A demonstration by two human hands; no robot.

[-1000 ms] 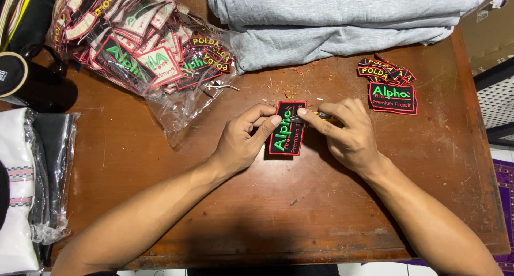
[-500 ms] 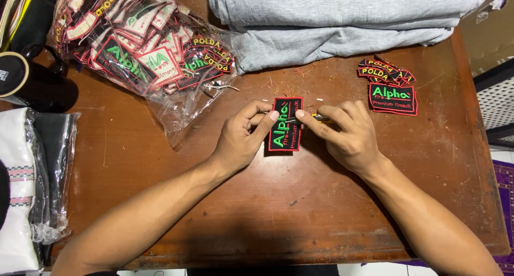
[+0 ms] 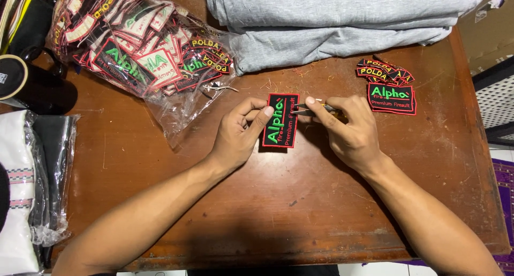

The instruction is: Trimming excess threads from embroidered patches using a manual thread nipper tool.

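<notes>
Black embroidered patch (image 3: 280, 121) lies mid-table (image 3: 160, 201), barely shifted since a second ago. Left hand (image 3: 238, 137) pins its edge, fingers curled; right hand (image 3: 348, 131) keeps pinching small snips (image 3: 310, 108) at the patch's top corner, so trimming continues.

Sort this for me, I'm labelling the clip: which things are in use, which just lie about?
In use: left hand, right hand, black patch, small metal tool.
Lying about: bag of patches, stack of patches, grey cloth, wrapped garments.

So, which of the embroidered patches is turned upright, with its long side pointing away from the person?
The black patch with red border between the left hand and right hand. The small pile of patches at the right lies flat and sideways.
</notes>
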